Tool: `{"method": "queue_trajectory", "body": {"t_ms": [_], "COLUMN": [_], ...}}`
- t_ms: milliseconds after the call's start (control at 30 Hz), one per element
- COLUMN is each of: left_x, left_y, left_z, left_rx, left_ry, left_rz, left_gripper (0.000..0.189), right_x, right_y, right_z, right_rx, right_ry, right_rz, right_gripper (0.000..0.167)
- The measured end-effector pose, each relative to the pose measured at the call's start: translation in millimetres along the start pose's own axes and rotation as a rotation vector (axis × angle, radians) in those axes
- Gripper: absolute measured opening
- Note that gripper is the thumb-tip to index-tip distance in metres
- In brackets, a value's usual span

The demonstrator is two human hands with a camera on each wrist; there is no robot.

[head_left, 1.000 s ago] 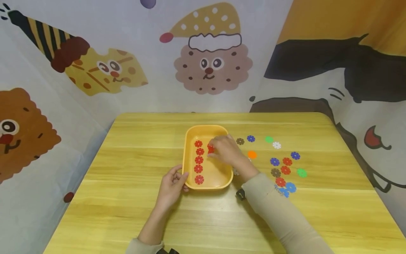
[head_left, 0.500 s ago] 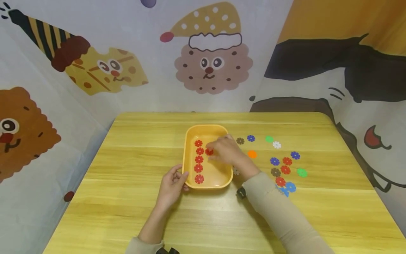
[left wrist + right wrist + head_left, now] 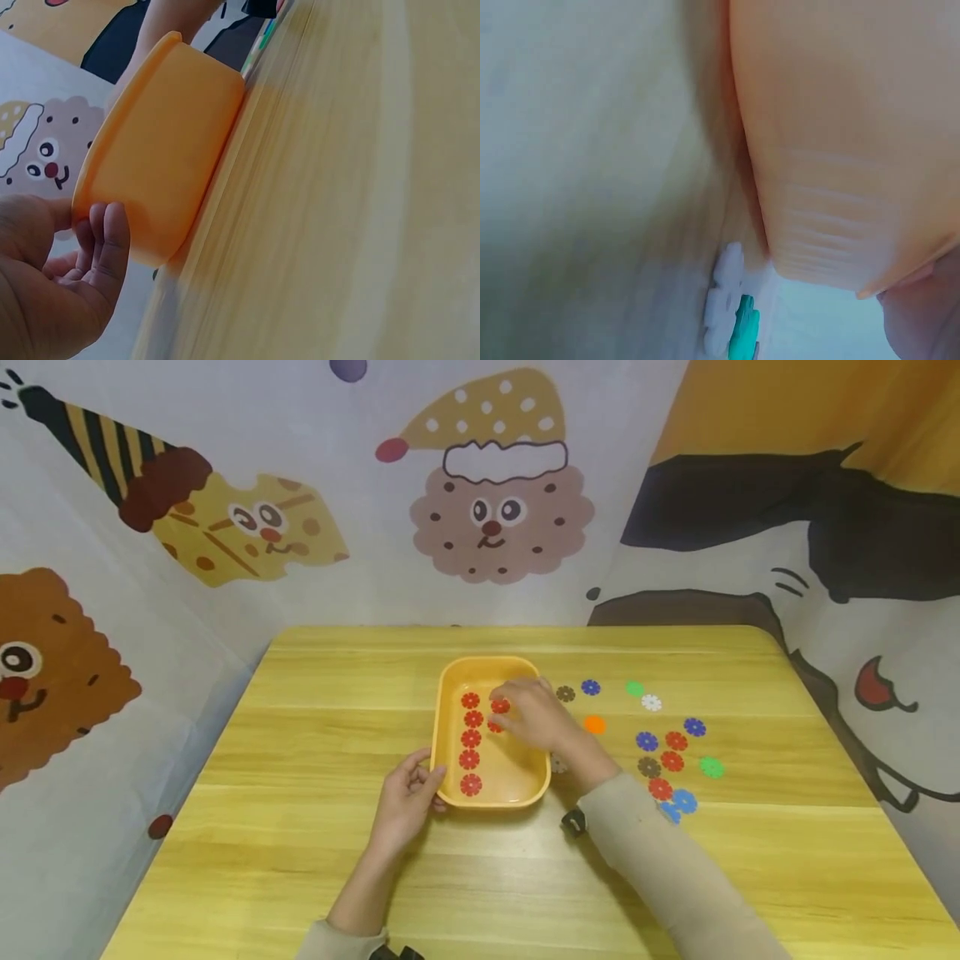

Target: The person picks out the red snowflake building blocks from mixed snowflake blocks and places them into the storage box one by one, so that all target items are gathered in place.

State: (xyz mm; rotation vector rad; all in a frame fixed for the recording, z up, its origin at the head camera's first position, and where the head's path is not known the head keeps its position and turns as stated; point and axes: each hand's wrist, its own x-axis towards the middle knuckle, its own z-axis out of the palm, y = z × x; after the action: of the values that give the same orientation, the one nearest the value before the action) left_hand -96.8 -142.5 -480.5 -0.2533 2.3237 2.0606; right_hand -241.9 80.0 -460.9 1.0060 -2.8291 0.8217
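Note:
A yellow-orange plastic tray (image 3: 491,785) sits on the table. My left hand (image 3: 405,800) pinches its near left rim, thumb on top and fingers against the outer wall; the left wrist view shows this grip on the tray wall (image 3: 165,142). Inside, several red flower-shaped plastic discs (image 3: 471,738) form a column along the left side. Two more red discs, an upper one (image 3: 500,706) and a lower one (image 3: 493,724), lie right of that column. Over them hovers my right hand (image 3: 534,714), thumb and fingers spread apart and partly covering both discs.
Right of the tray, loose flower discs lie scattered on the wooden table (image 3: 315,827): blue discs (image 3: 647,741), red discs (image 3: 672,761), green discs (image 3: 712,767), a white disc (image 3: 651,702) and an orange disc (image 3: 595,724). A cartoon-printed cloth (image 3: 360,593) hangs behind the table.
The right hand's fingers pressed and shifted a red disc toward me, then spread; two red discs now show beneath them. The left hand and tray have stayed put.

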Motion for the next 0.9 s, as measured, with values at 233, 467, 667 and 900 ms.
{"method": "queue_trajectory", "body": {"t_ms": [233, 467, 667, 900], "left_x": [-1.7, -2.3, -3.2, -3.1], "left_y": [-0.8, -0.1, 0.2, 1.6], "left_z": [0.6, 1.5, 1.5, 1.2], "left_rx": [0.001, -0.014, -0.020, -0.016], "left_ry": [0.005, 0.009, 0.017, 0.051], "left_rz": [-0.001, 0.014, 0.015, 0.001], "left_gripper": [0.046, 0.046, 0.045, 0.042], "right_x": [-14.9, -29.3, -42.3, -57.5], "right_y": [5.9, 19.2, 30.9, 44.0], "right_z": [-4.6, -10.9, -16.9, -22.4], "right_rx": [0.102, 0.125, 0.128, 0.133], "right_ry": [0.204, 0.312, 0.336, 0.297], "right_rz": [0.037, 0.030, 0.065, 0.119], "right_gripper": [0.036, 0.036, 0.031, 0.027]}}
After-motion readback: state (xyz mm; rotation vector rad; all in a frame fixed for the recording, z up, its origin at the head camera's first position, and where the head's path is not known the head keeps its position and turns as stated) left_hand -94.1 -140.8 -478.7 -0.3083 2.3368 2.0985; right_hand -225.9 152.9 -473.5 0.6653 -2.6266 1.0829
